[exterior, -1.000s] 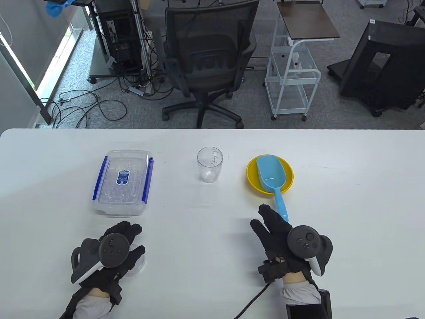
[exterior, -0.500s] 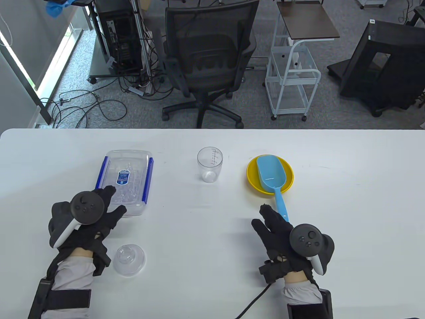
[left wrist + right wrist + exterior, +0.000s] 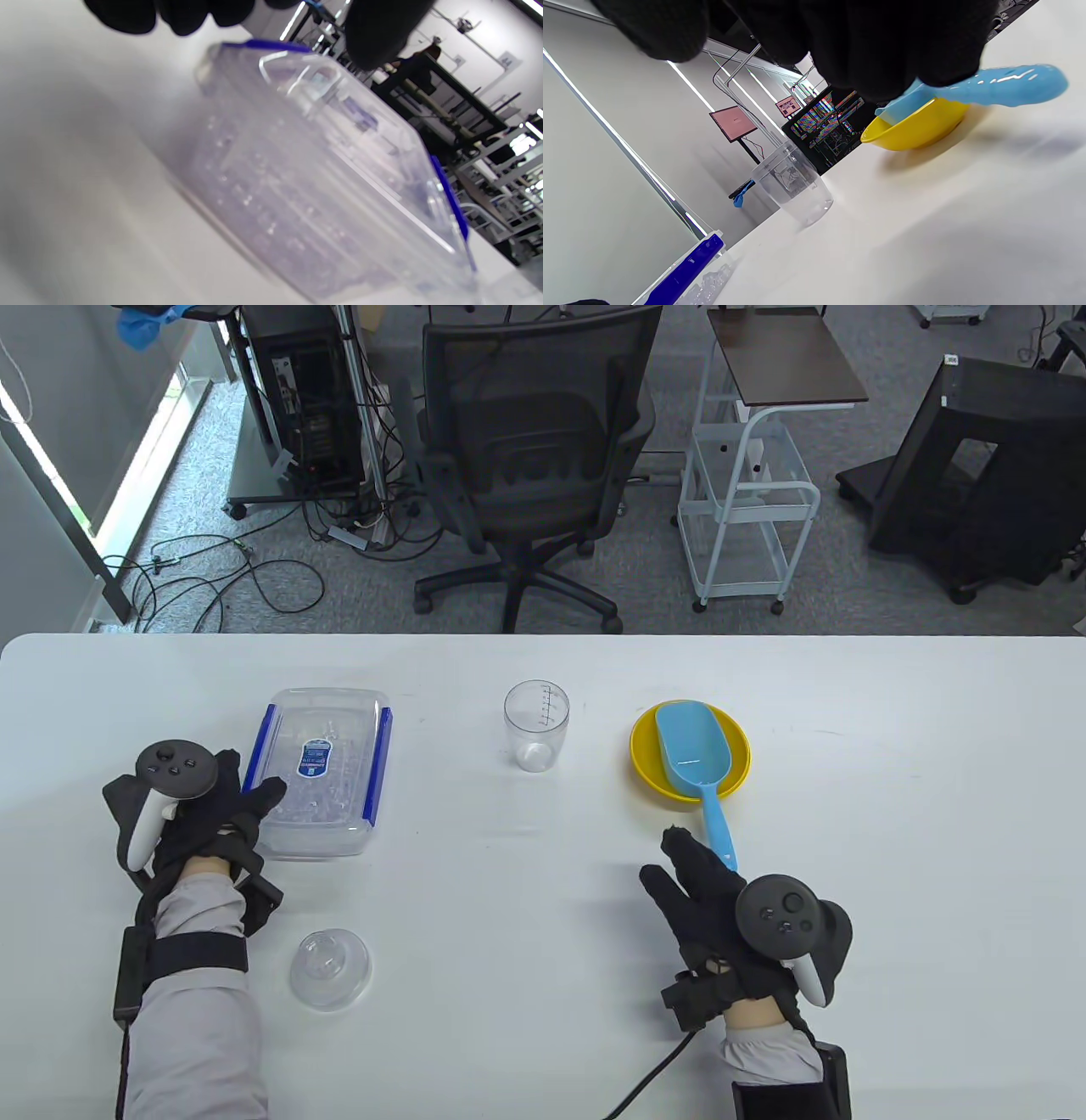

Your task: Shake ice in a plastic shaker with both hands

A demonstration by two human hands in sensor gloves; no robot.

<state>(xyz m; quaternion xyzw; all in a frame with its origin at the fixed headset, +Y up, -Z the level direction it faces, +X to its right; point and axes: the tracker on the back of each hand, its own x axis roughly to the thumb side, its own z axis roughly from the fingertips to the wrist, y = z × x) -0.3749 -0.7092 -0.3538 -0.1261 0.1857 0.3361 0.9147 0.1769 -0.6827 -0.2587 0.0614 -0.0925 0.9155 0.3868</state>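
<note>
The clear plastic shaker cup (image 3: pixel 536 725) stands upright and open at the table's middle; it also shows in the right wrist view (image 3: pixel 793 190). Its clear domed lid (image 3: pixel 331 970) lies near the front left. A lidded clear ice box with blue clips (image 3: pixel 318 770) sits at the left, seen close in the left wrist view (image 3: pixel 322 178). My left hand (image 3: pixel 254 776) is open at the box's near left corner, thumb over the lid edge, fingers (image 3: pixel 182 12) by its side. My right hand (image 3: pixel 679 865) rests open on the table, beside the end of the blue scoop's handle.
A blue scoop (image 3: pixel 691 751) lies in a yellow bowl (image 3: pixel 740 740) at the right of the cup, its handle pointing toward my right hand. In the right wrist view the bowl (image 3: pixel 916 127) and scoop handle (image 3: pixel 1009 87) show past my fingers. An office chair stands beyond the table's far edge.
My left hand has let go of the domed lid, left it on the table, and moved away and left to the ice box's near left corner. The right hand has barely moved.
</note>
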